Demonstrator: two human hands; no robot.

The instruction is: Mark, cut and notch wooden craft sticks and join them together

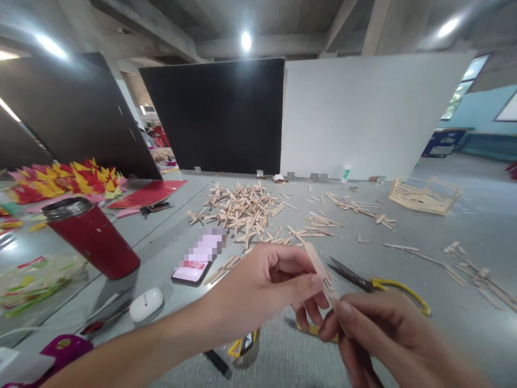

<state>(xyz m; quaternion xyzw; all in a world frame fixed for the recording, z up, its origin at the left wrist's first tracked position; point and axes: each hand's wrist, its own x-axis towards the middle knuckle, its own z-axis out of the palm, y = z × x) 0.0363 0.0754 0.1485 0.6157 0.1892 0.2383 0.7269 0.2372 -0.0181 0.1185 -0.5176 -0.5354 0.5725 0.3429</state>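
Both of my hands pinch one notched wooden craft stick [321, 269] above the grey table [444, 302]. My left hand [270, 288] is closed on its middle with thumb and fingers. Lower down, the fingertips of my right hand [377, 334] grip the stick's near end. The stick points up and away, tilted left. Just behind it lie yellow-handled scissors [377, 284]. A large pile of cut wooden sticks [242, 207] is spread across the table further back.
A red tumbler [91, 234] stands at left, with a phone [197, 258] and a white earbud case [146, 304] near it. Coloured paper shapes [60, 180] lie far left. A stick-built frame [424, 195] sits at back right. A yellow cutter [242, 345] lies under my left wrist.
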